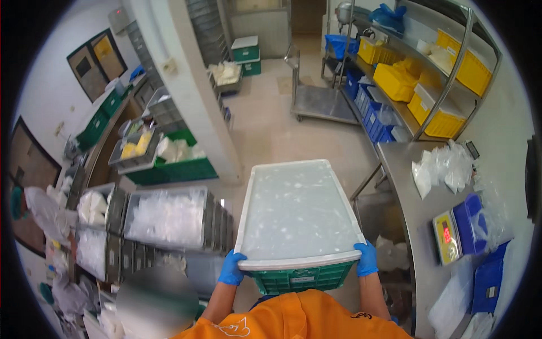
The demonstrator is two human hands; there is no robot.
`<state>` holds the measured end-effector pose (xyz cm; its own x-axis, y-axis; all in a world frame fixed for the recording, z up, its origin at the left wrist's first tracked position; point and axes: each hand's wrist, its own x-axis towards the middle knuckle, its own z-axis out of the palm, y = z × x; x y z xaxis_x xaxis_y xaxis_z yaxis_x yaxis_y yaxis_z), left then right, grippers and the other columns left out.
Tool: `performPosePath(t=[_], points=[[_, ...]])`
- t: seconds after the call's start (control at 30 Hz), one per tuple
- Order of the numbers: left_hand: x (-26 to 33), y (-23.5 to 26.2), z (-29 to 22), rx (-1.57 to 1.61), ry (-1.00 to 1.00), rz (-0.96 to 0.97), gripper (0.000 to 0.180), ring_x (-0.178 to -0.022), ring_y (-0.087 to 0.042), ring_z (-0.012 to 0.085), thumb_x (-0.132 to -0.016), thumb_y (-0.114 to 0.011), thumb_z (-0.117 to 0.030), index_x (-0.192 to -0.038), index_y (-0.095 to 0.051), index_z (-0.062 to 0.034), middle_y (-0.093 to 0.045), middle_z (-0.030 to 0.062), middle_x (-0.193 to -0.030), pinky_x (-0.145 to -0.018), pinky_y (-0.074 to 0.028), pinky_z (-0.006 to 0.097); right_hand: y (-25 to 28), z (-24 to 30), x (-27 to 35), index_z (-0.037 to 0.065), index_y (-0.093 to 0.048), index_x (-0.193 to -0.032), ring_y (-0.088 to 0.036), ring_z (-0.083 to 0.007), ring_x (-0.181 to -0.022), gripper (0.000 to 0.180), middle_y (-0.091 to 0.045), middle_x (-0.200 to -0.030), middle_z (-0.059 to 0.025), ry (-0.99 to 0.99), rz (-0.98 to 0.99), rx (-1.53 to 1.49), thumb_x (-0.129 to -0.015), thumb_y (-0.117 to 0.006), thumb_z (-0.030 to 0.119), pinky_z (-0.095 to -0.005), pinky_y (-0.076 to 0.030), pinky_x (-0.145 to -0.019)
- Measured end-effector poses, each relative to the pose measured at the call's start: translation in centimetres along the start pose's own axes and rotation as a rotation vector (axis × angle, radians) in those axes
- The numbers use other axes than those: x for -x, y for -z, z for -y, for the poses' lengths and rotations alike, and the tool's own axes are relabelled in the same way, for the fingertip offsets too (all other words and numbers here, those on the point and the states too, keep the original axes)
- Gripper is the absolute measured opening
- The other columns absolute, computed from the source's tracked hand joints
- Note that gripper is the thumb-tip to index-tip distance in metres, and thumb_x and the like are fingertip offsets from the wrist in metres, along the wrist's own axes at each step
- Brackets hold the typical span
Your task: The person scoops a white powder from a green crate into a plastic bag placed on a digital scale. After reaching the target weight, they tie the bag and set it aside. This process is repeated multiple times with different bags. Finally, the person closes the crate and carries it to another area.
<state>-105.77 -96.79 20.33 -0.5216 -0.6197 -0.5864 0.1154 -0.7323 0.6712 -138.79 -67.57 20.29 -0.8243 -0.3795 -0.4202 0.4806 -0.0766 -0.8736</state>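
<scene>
A large green plastic crate point(305, 280) with a pale, white-rimmed lid point(299, 209) is in front of my body. White powdery smudges mark the lid. My left hand point(231, 268), in a blue glove, grips the near left corner, its fingers at the rim. At the near right corner my right hand point(367, 259), gloved the same way, holds the other side. The crate is level and close to my orange top point(299, 316). Its underside is hidden, so I cannot tell whether anything supports it from below.
To the right, a steel table point(403, 209) bears a yellow scale point(447, 237) and white bags point(446, 169). A flat trolley point(324, 104) stands ahead beside shelves of yellow crates point(398, 80). Stacked grey crates point(166, 217) and a pillar point(186, 79) line the left; a blurred person point(155, 299) is nearby.
</scene>
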Motion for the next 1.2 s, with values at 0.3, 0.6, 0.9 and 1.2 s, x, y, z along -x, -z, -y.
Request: performPosePath(t=[0.3,0.6,0.9,1.2], points=[[-15.6,-12.8,-14.2,0.169,-0.153,-0.019,0.055,-0.078,-0.066,0.0312,-0.07,-0.058,-0.009,-0.124,-0.052,-0.0013,-0.061,0.0137,-0.099,-0.053,-0.058,0.045,-19.2,16.8,-24.7,-0.007,-0.061,-0.119,-0.062,-0.0214,-0.091,0.045,-0.066,-0.102,-0.012,0.115,0.213,0.095,-0.076,-0.062,0.007,-0.0311,-0.049,-0.083],[-42.5,-18.8,-32.4,0.262,-0.259,-0.066,0.052,-0.094,-0.062,0.029,-0.071,-0.059,-0.009,-0.122,-0.054,-0.003,-0.061,0.0118,-0.105,-0.08,-0.054,0.045,-42.4,25.5,-48.4,-0.004,-0.063,-0.114,-0.062,-0.0213,-0.09,0.042,-0.065,-0.099,-0.0098,0.192,0.259,0.082,-0.077,-0.063,0.014,-0.0316,-0.048,-0.083],[-65.6,-25.7,-52.5,0.275,-0.315,-0.143,0.048,-0.093,-0.062,0.0266,-0.07,-0.06,-0.005,-0.117,-0.057,-0.0038,-0.062,0.0102,-0.102,-0.081,-0.054,0.041,-62.8,31.0,-72.4,-0.002,-0.064,-0.111,-0.061,-0.0226,-0.094,0.037,-0.065,-0.099,-0.0103,0.126,0.293,-0.014,-0.077,-0.065,0.013,-0.0338,-0.047,-0.086],[-90.2,-31.1,-71.9,0.183,-0.442,-0.277,0.026,-0.083,-0.061,0.0215,-0.073,-0.062,-0.008,-0.099,-0.06,-0.0068,-0.06,0.0059,-0.088,-0.08,-0.051,0.036,-85.7,35.9,-99.8,0.0,-0.064,-0.109,-0.062,-0.0233,-0.095,0.035,-0.065,-0.101,-0.0102,-0.019,0.388,-0.043,-0.077,-0.067,0.015,-0.0354,-0.048,-0.087]])
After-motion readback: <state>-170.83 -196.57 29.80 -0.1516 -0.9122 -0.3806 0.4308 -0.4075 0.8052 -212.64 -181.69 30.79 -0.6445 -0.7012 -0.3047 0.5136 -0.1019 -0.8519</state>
